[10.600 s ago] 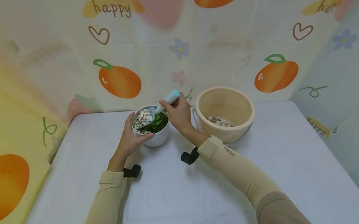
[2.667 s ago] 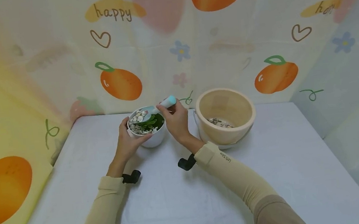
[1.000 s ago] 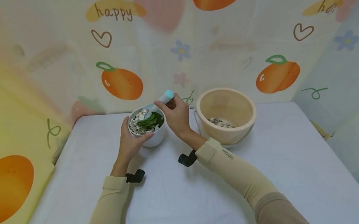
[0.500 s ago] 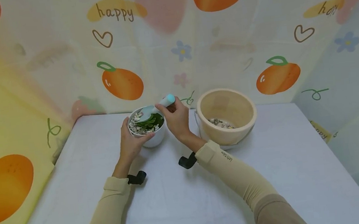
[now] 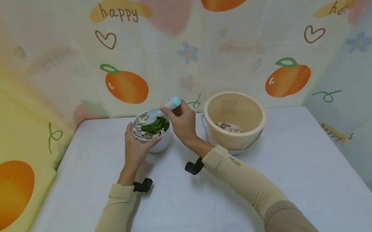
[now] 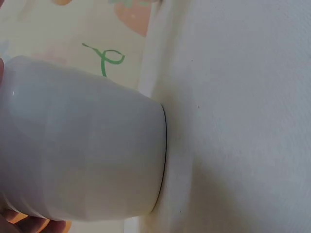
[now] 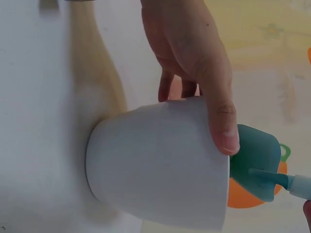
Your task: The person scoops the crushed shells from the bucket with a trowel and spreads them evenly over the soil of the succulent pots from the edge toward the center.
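Left hand [image 5: 135, 148] is clamped round a white pot [image 5: 161, 144], which is held left of centre near the tabletop's [image 5: 180, 216] far edge. White chips [image 5: 138, 131] and a green plant [image 5: 153, 128] are contained in it, partly covered by the blade of a trowel [image 5: 153, 116], its handle gripped by the right hand [image 5: 184, 123]. Right of centre, near the same edge, small stones [image 5: 228, 127] are held in a beige bucket [image 5: 237, 140], backed by fruit-patterned cloth [image 5: 161, 50].
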`<state>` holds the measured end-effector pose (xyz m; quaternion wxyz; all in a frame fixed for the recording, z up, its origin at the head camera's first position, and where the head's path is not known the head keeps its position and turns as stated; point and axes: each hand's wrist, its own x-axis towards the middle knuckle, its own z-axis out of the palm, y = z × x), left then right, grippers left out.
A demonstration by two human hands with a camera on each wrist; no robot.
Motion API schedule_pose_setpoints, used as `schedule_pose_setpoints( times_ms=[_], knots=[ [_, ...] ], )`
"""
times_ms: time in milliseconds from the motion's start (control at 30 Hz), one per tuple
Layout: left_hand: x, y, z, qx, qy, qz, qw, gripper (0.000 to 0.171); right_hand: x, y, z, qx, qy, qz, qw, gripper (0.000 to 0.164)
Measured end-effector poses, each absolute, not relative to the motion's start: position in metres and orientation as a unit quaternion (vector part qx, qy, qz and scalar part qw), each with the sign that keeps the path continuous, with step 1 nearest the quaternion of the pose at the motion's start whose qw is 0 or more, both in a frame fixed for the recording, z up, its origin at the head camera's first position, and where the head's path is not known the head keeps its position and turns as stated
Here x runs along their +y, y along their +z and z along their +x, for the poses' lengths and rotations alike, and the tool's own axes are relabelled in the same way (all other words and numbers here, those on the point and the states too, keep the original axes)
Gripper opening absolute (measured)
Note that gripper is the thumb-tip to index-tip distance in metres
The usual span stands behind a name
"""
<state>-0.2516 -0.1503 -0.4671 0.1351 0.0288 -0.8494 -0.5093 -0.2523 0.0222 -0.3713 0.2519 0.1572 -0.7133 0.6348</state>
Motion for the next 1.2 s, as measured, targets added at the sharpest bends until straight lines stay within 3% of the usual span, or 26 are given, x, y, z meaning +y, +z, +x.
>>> schedule_pose_setpoints(
  times_ms=[300,633,767,900,1200],
  knots=[
    [-0.148,-0.465,-0.251,-0.851,-0.505,0.038,0.138,0.12,0.016,-0.381,-0.257,-0.733,0.608,0.158,0.26,0.026],
    [-0.171,-0.458,-0.259,-0.837,-0.546,-0.019,0.033,0.12,0.022,-0.384,-0.26,-0.728,0.592,0.177,0.297,0.029],
    [-0.178,-0.458,-0.265,-0.829,-0.558,-0.044,0.01,0.118,0.021,-0.382,-0.258,-0.743,0.581,0.192,0.273,0.03],
    [-0.179,-0.458,-0.267,-0.824,-0.565,-0.048,0.007,0.115,0.019,-0.382,-0.258,-0.765,0.558,0.197,0.253,0.03],
    [-0.17,-0.459,-0.264,-0.803,-0.593,-0.041,0.036,0.111,0.018,-0.377,-0.263,-0.754,0.557,0.216,0.272,0.028]
  ],
)
